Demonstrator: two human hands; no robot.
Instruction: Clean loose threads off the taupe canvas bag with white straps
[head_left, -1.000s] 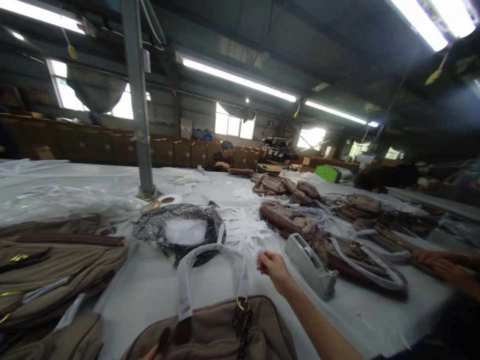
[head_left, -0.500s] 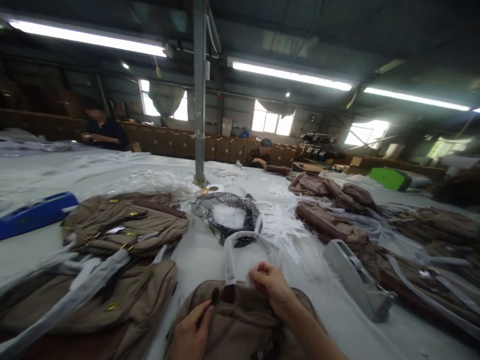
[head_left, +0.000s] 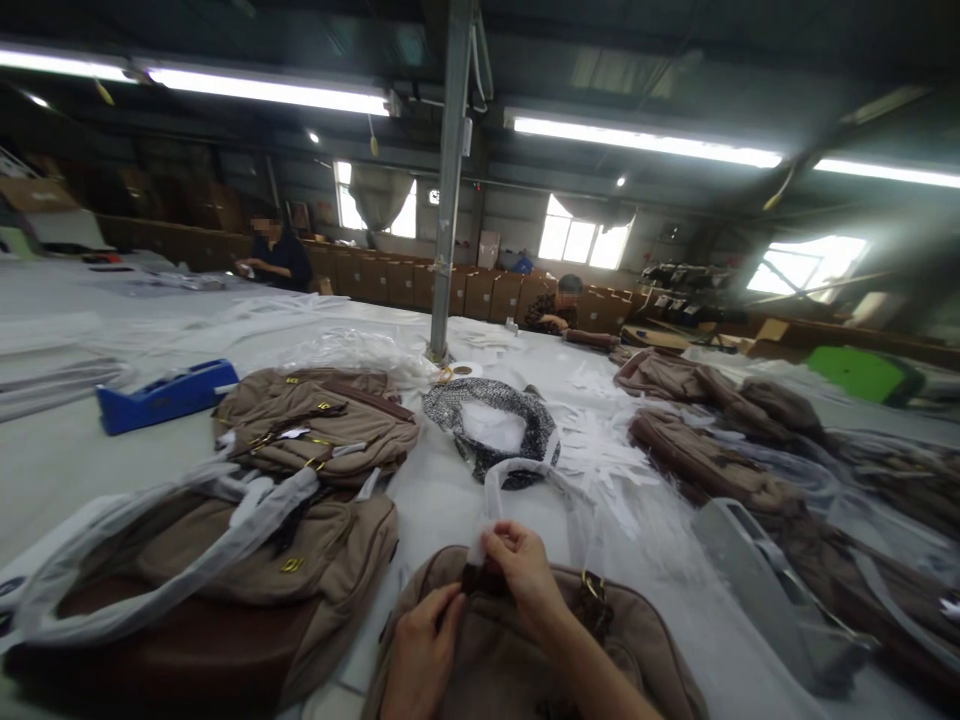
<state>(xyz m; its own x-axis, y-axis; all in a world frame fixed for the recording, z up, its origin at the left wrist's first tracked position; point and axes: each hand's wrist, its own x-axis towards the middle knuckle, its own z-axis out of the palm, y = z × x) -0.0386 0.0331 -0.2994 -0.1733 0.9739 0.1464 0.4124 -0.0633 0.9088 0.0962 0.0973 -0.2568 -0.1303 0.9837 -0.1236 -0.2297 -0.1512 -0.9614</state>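
Note:
A taupe handbag (head_left: 577,650) lies in front of me. Its handle (head_left: 499,485) stands up in a white wrapping and ends at a dark brown leather tab (head_left: 472,578). My left hand (head_left: 424,640) is closed, thumb and forefinger pinching at this tab. Just above it, my right hand (head_left: 521,565) pinches the lower end of the white wrapping, its forearm crossing the bag. A gold ring (head_left: 592,582) shows at the handle's right base. Lower parts of the bag are hidden by my arm and the frame edge.
More taupe bags (head_left: 322,425) lie at left and right. A blue tape dispenser (head_left: 169,395) stands left, a grey one (head_left: 780,600) right. Beyond the handle sits a black-and-white mesh ring (head_left: 487,425). A metal post (head_left: 448,200) rises behind it. Two people work across the table.
My right hand has moved from inside the handle loop to its left base. My left hand has risen to the tab beside it. The view has swung left.

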